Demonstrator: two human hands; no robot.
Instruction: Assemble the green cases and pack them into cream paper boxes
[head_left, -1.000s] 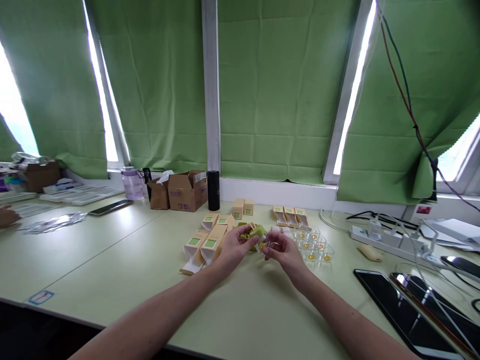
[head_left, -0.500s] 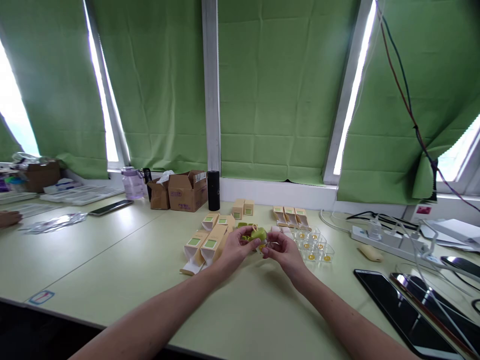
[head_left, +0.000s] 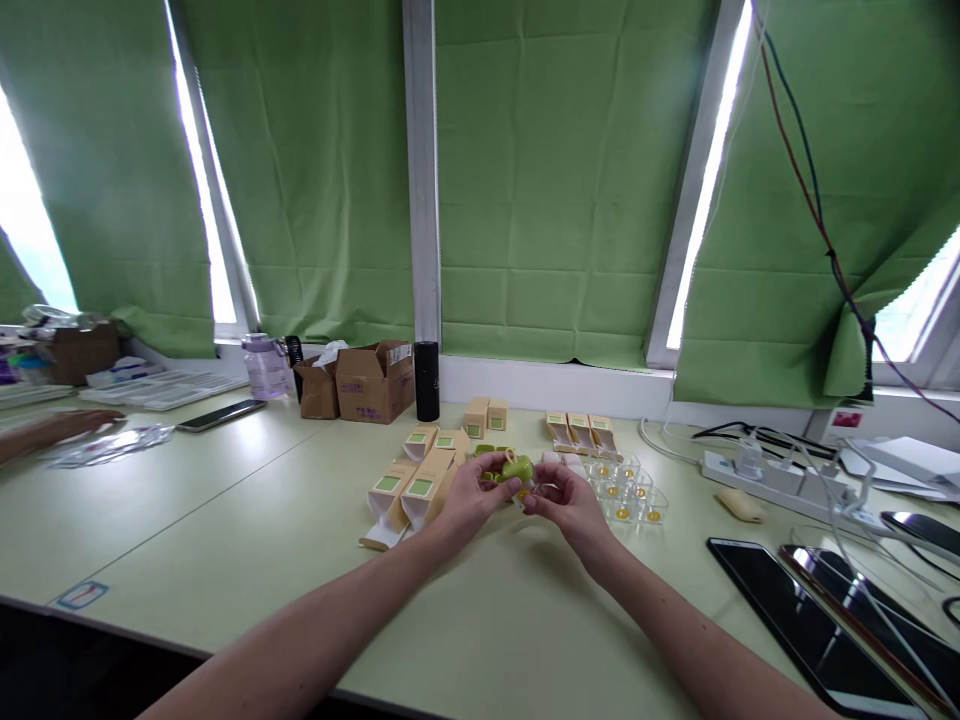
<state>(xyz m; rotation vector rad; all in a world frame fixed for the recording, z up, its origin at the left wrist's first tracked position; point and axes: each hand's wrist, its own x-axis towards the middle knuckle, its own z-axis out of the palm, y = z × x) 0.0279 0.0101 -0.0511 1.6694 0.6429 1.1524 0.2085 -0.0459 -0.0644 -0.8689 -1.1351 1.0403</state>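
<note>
**Green cap in hand, clear part beneath it**

The cap sits between my two hands, raised just over the table, loop uppermost. My left fingers are closed on its side, thumb toward me. My right fingers are pinched at the clear part just below it, a spot of yellow showing; they hide most of it, so I cannot tell whether the two are joined.

Handling, by judgement: the cap looks like smooth, glossy plastic, light and fairly stiff, apt to slip if the fingers are damp. Best hold is low on the round sides, thumb opposite index. The loop looks thin and bendable, a poor place to pull. The clear part I take to be thin-walled and easily scratched or cracked: grip by its edge, lightly, no squeezing across the middle.

Close by: more green pieces behind my left fingers. Clear cups with yellow bases, grouped just beside my right fingers; likely light and easily knocked. Cartons on the left, near my wrist, some flaps open; card, probably soft at the corners.
</note>
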